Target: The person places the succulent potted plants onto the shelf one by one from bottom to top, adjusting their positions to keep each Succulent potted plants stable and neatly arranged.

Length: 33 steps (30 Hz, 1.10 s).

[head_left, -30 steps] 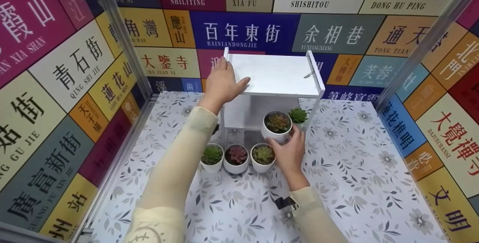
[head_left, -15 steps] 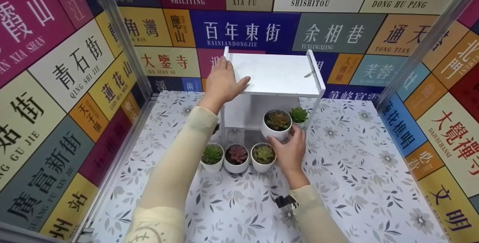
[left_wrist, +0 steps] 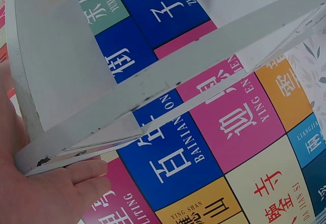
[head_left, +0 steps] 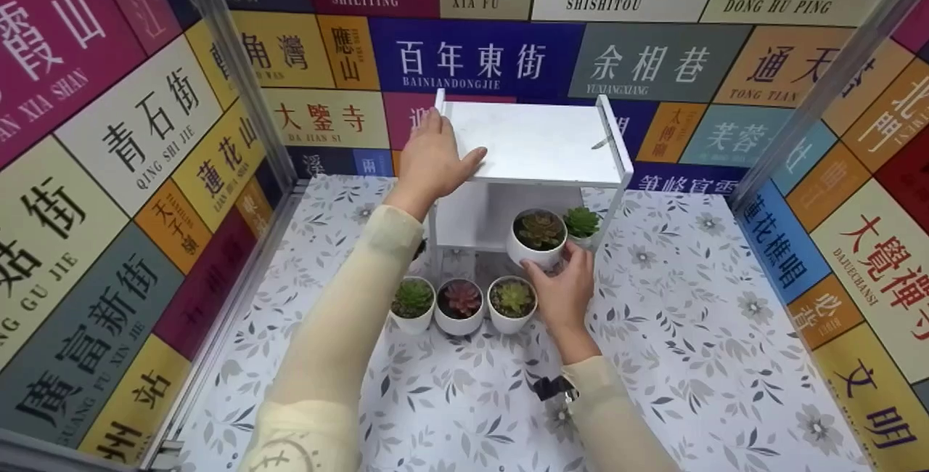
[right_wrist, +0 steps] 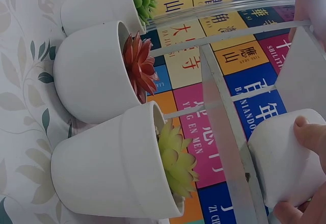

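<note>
A white shelf rack [head_left: 530, 141] stands near the back of the table. The left hand [head_left: 433, 163] grips its top left edge; in the left wrist view that hand [left_wrist: 56, 188] curls round the frame's corner. The right hand [head_left: 565, 287] pinches a white pot with a brownish succulent [head_left: 538, 234] at the front of the middle shelf; whether the pot rests on it I cannot tell. In the right wrist view, thumb and fingers hold the white pot [right_wrist: 288, 158]. A green succulent [head_left: 581, 222] stands right behind the held pot.
Three white pots stand in a row before the rack, holding a green succulent [head_left: 413, 299], a red one [head_left: 460, 300] and a yellow-green one [head_left: 512, 299]. The tabletop [head_left: 689, 356] has a leaf pattern. Sign-covered walls and metal posts surround it.
Both hands keep their holds and have barely moved. The whole head view has shifted very slightly.
</note>
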Motion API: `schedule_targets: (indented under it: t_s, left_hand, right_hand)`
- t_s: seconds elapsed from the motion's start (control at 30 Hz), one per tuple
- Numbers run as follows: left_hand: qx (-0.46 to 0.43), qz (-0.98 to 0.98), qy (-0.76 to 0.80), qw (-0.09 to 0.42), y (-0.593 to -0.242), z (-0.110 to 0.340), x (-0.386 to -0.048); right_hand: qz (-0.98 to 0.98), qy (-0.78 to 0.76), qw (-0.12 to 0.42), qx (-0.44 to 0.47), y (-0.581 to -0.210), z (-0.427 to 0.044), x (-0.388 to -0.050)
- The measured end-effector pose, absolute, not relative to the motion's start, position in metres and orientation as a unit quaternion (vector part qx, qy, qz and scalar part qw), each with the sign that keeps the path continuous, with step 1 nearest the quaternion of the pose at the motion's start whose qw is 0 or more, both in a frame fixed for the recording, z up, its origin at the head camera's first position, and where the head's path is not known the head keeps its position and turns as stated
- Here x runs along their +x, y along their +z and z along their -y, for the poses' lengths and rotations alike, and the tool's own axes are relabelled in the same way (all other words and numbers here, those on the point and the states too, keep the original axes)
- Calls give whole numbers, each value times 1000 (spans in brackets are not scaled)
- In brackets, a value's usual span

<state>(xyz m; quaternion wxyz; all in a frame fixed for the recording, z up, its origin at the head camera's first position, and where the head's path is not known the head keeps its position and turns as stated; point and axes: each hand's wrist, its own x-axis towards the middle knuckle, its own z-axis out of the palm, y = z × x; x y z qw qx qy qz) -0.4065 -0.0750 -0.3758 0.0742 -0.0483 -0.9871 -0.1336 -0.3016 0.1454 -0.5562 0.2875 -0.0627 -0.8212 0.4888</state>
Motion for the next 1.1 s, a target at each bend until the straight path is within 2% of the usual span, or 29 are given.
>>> schedule_targets:
  t_s: [0.23,1.1]
  left_hand:
    - [-51,987,-132,79,-375,75,-407]
    - [-54,986,-138,74,-376,76,-406]
  right_hand:
    - [818,487,302,-60,-556,-144,-305]
    - [805,513,291,-61,-555,-141,-310]
